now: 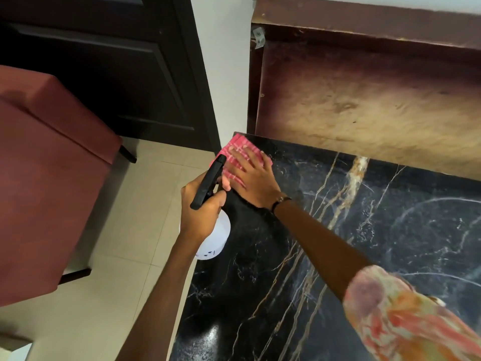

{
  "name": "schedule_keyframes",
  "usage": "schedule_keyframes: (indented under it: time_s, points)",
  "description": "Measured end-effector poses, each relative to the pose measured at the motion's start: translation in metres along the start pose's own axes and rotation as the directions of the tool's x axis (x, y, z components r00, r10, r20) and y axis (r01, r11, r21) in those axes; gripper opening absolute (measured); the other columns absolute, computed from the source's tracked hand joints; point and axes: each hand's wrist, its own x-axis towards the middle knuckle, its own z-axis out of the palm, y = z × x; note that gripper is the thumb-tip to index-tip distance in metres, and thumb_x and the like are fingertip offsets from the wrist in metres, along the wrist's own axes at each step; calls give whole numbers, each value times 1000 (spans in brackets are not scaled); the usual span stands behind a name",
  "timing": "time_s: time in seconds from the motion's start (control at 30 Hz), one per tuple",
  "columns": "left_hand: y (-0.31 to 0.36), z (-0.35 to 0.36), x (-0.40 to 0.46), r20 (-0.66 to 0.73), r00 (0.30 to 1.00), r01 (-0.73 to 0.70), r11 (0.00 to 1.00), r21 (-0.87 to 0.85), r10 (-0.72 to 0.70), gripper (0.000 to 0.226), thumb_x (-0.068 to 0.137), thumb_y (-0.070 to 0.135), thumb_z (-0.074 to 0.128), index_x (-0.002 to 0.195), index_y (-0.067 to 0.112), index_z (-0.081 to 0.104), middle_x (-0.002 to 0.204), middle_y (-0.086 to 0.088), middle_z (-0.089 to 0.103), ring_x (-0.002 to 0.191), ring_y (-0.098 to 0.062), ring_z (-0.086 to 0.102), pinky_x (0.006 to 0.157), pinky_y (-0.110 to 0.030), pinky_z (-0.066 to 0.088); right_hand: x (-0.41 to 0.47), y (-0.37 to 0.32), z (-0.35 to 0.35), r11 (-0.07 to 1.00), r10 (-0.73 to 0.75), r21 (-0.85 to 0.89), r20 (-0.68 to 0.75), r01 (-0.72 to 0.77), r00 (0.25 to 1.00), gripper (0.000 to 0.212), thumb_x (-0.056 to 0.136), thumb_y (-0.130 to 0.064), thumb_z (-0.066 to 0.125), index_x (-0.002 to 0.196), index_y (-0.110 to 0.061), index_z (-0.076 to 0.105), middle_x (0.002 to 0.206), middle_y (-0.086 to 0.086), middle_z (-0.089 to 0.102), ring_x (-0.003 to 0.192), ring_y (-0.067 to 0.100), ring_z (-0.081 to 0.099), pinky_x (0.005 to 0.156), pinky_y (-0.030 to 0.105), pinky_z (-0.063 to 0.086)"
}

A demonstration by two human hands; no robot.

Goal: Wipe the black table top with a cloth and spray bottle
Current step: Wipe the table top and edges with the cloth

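R hand (253, 179) flat, fingers spread, palm pressing pink cloth (235, 149) onto far-left corner of black table top (377, 243). L hand (201, 208) clenched round spray bottle (212, 237), just off left edge.

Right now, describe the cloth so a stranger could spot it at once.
Find the black marble table top, then its far left corner by the white wall. The cloth lies there under the right hand; it is the only pink checked thing, beside the spray bottle.

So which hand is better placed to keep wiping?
Right hand: it lies flat on the cloth at the table corner. The left hand is busy gripping the spray bottle.
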Motion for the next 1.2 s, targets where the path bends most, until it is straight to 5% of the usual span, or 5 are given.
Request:
schedule_keyframes:
  time_s: [0.1, 0.37, 0.67, 0.97, 1.2]
  points:
    - [-1, 3, 3, 6, 1000, -6, 1000, 1, 6, 17, 69, 4, 51, 77, 12, 64, 63, -9, 59, 40, -11, 44, 43, -15, 35, -33, 29, 3, 992, -115, -41, 20, 116, 993, 55, 96, -56, 25, 145, -34, 33, 155, 1, 33, 144, 28, 25, 116, 53, 14]
    - [-8, 10, 0, 57, 998, -14, 999, -34, 16, 20, 69, -3, 49, 76, 10, 63, 71, -6, 62, 42, -8, 45, 43, -14, 35, 30, 31, -6, 963, 263, 51, 11, -264, 965, 53, 98, -50, 31, 149, -37, 23, 160, -3, 16, 148, 25, 8, 116, 53, 5]
    - [-13, 20, -2, 79, 997, -3, 999, -35, 5, 20, 69, -5, 48, 76, 8, 63, 70, -6, 61, 41, -7, 48, 44, -11, 35, -19, 25, -7, 999, -30, -13, -5, 30, 1000, 53, 97, -52, 29, 145, -32, 35, 155, 1, 33, 145, 28, 25, 116, 53, 16]
    - [-8, 37, -1, 151, 988, 11, 1000, -21, -8, 18, 74, -6, 50, 81, 5, 63, 71, -5, 61, 48, -5, 55, 49, -9, 39, -10, 81, -11, 935, 354, 28, 6, -354, 935, 51, 98, -52, 29, 147, -40, 25, 159, -3, 21, 147, 27, 13, 116, 53, 6]
    - [-2, 53, 1, 174, 983, 60, 998, -6, -58, 18, 67, 1, 48, 75, 8, 62, 75, -11, 60, 42, -5, 47, 46, -10, 36, -96, 79, -9, 996, 74, -49, 34, -72, 997, 53, 97, -55, 18, 144, -37, 33, 154, 1, 35, 144, 28, 26, 117, 53, 15]
